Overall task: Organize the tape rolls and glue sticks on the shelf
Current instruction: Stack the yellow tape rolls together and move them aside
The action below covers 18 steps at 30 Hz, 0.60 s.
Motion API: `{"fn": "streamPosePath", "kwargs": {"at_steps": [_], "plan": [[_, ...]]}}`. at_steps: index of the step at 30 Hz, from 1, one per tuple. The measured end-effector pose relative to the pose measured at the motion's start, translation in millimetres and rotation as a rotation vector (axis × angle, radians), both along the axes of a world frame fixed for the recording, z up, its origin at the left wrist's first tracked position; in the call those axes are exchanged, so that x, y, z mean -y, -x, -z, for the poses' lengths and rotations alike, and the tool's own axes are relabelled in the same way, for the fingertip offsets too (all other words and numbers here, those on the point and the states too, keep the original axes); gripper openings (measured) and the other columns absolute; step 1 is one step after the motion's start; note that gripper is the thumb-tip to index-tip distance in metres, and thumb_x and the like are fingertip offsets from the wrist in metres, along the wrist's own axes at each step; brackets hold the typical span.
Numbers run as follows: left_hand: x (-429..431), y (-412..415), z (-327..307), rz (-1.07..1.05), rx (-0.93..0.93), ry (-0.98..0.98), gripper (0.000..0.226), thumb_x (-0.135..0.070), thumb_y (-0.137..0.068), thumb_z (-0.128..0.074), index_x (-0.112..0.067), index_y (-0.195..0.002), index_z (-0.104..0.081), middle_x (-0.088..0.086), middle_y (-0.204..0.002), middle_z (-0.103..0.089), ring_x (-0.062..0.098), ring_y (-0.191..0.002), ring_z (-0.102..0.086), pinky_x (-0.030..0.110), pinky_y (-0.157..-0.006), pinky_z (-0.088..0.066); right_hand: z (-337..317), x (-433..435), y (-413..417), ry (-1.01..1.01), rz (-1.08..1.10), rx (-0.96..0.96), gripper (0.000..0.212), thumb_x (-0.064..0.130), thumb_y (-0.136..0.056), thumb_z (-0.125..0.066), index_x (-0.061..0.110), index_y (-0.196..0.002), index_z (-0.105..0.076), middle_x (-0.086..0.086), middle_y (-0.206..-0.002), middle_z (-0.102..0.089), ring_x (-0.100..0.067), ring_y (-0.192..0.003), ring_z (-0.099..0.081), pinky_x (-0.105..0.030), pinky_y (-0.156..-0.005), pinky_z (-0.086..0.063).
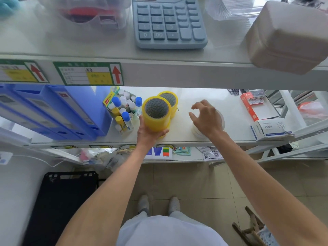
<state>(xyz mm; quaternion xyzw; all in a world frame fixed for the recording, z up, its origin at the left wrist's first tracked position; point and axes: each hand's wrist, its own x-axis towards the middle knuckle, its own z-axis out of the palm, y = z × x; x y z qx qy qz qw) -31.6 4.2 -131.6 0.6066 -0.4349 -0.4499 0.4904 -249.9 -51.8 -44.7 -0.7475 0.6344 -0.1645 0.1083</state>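
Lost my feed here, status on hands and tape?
Left hand gripping yellow tape stack by the glue sticks. Right hand open, fingers spread above white tape roll. Nothing blocking.

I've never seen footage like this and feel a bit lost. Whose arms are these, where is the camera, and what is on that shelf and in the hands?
There is no machine here: one wide-angle camera sits on a person's head, looking down at their own bare arms and feet. The left hand grips a stack of yellow tape rolls standing on the white shelf; another yellow roll stands just behind. The right hand is open, fingers spread over a white tape roll, not gripping it. A box of glue sticks stands left of the tape, beside blue file boxes. A calculator lies on the shelf above.
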Motion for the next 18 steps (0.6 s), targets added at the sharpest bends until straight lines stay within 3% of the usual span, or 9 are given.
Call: {"fn": "streamPosePath", "kwargs": {"at_steps": [4, 7, 9, 10, 12, 15, 18], "plan": [[2, -1, 6, -0.003, 0.028, 0.012, 0.104, -0.040, -0.055, -0.096, -0.037, -0.137, -0.033, 0.001, -0.136, -0.051, 0.028, -0.125, -0.053, 0.058, -0.092, -0.053, 18, 29, -63, -0.149, -0.245, 0.009, 0.040, 0.018, -0.088, -0.072, 0.014, -0.127, -0.062, -0.005, -0.133, -0.061, -0.029, -0.097, -0.066, -0.044, -0.080, -0.056], [1, 1, -1, -0.030, 0.014, -0.079, 0.112, -0.037, -0.055, -0.096, -0.026, -0.144, -0.031, 0.005, -0.139, -0.051, 0.026, -0.127, -0.053, 0.049, -0.101, -0.050, 39, 49, -84, -0.254, -0.188, -0.130, 0.010, 0.018, -0.087, -0.060, 0.017, -0.096, -0.065, -0.004, -0.103, -0.067, -0.032, -0.084, -0.065, -0.038, -0.067, -0.051], [0, 3, -6, -0.073, 0.051, -0.141, 0.116, -0.030, -0.054, -0.096, -0.020, -0.149, -0.029, 0.006, -0.140, -0.052, 0.020, -0.125, -0.055, 0.037, -0.103, -0.048, 47, 58, -86, -0.320, -0.149, -0.213, 0.005, 0.015, -0.083, -0.060, 0.015, -0.081, -0.065, -0.005, -0.087, -0.068, -0.030, -0.074, -0.065, -0.036, -0.063, -0.054], [0, 3, -4, -0.051, 0.042, -0.108, 0.113, -0.028, -0.055, -0.096, -0.021, -0.147, -0.030, 0.005, -0.139, -0.053, 0.018, -0.124, -0.055, 0.038, -0.102, -0.049, 50, 62, -86, -0.331, -0.152, -0.255, 0.006, 0.014, -0.082, -0.061, 0.013, -0.079, -0.066, -0.006, -0.083, -0.068, -0.029, -0.072, -0.065, -0.035, -0.063, -0.056], [1, -2, 3, -0.019, 0.063, -0.040, 0.106, -0.021, -0.057, -0.096, -0.026, -0.141, -0.032, 0.003, -0.136, -0.052, 0.019, -0.124, -0.055, 0.042, -0.098, -0.054, 52, 65, -87, -0.320, -0.180, -0.326, 0.009, 0.015, -0.082, -0.061, 0.012, -0.075, -0.066, -0.006, -0.079, -0.068, -0.028, -0.071, -0.065, -0.036, -0.065, -0.057], [-2, -5, 4, -0.012, 0.099, -0.025, 0.104, -0.009, -0.060, -0.094, -0.025, -0.140, -0.031, 0.000, -0.134, -0.053, 0.012, -0.122, -0.055, 0.030, -0.095, -0.055, 47, 67, -90, -0.320, -0.235, -0.392, 0.017, 0.016, -0.082, -0.063, 0.017, -0.066, -0.057, -0.005, -0.077, -0.065, -0.029, -0.071, -0.064, -0.036, -0.066, -0.054], [-4, -5, 9, -0.013, 0.100, -0.038, 0.102, -0.016, -0.058, -0.096, -0.030, -0.137, -0.033, -0.007, -0.129, -0.055, 0.005, -0.117, -0.057, 0.018, -0.088, -0.054, 36, 64, -84, -0.349, -0.230, -0.366, 0.011, 0.018, -0.081, -0.067, 0.015, -0.074, -0.061, -0.008, -0.084, -0.068, -0.031, -0.072, -0.061, -0.035, -0.066, -0.050]]}}
